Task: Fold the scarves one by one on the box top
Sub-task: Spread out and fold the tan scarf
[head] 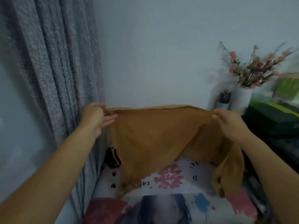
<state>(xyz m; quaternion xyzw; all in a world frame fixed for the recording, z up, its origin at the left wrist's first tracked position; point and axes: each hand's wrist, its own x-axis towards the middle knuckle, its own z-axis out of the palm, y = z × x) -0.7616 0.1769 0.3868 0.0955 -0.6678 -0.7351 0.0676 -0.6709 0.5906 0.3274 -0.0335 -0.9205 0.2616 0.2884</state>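
Observation:
A mustard-brown scarf (155, 135) hangs stretched in the air above the box top (186, 185), which is white with pink and black print. My left hand (95, 117) pinches its upper left corner and my right hand (226, 122) pinches its upper right corner. The scarf's fringed lower edge touches the box top at the left, and a bunched end droops over the box's right side. A dark patterned scarf (113, 159) lies partly hidden behind the brown one at the back left of the box.
A grey curtain (56, 70) hangs close on the left. A white vase of pink flowers (242, 88) stands at the back right, with dark and green items (275, 117) beside it. A plain wall is behind.

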